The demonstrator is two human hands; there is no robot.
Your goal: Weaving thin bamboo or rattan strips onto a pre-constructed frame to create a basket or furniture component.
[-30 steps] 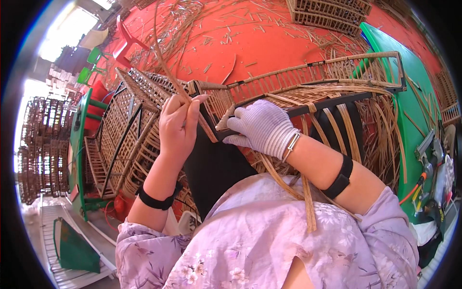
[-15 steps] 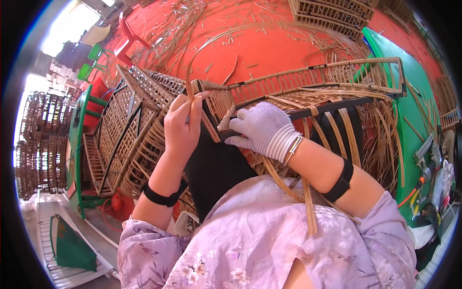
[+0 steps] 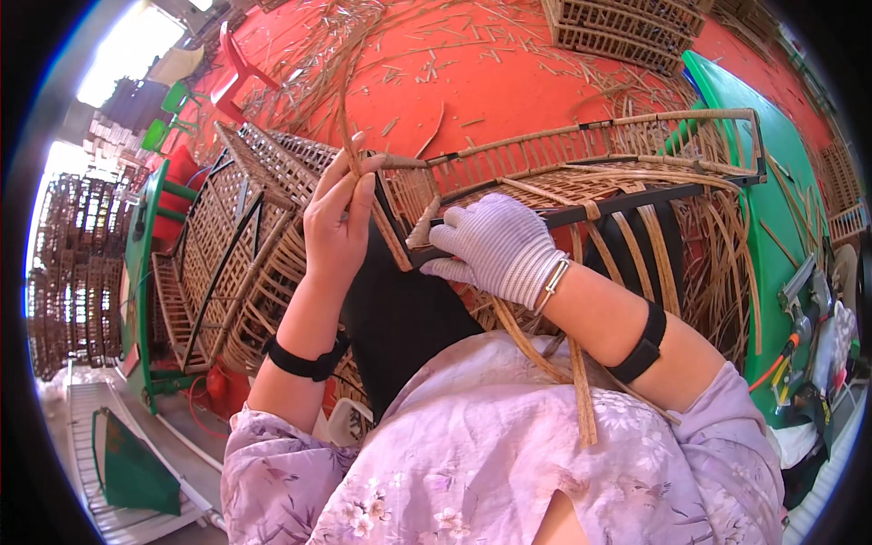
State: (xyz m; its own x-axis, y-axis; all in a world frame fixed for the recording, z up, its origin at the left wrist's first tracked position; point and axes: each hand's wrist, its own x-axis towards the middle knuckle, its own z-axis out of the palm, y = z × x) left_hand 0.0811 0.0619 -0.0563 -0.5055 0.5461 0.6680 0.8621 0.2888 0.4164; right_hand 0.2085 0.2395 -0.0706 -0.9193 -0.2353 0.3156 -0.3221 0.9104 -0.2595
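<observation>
Across my lap lies a long woven rattan frame point(image 3: 509, 188) with dark metal edging. Bare fingers of my left hand point(image 3: 336, 209) pinch a long flat rattan strip point(image 3: 346, 118) beside the frame's left end; the strip rises away from the hand. My right hand point(image 3: 500, 243), in a light striped knit glove, grips the dark near edge point(image 3: 627, 205) of the frame close to its left corner; its thumb is below the edge. Several loose strips point(image 3: 581, 391) hang from that edge toward my lap.
A woven rattan basket piece point(image 3: 236, 227) stands at the left by a green table edge point(image 3: 143, 272). At the right is a green table point(image 3: 772, 227) with tools point(image 3: 799, 313). Rattan scraps litter the red floor point(image 3: 509, 91); a stacked wicker crate point(image 3: 627, 32) stands at the back.
My left hand has shifted slightly left with the strip. The strip's loose, curved length has swung out of its arc over the floor. My right hand stays on the frame.
</observation>
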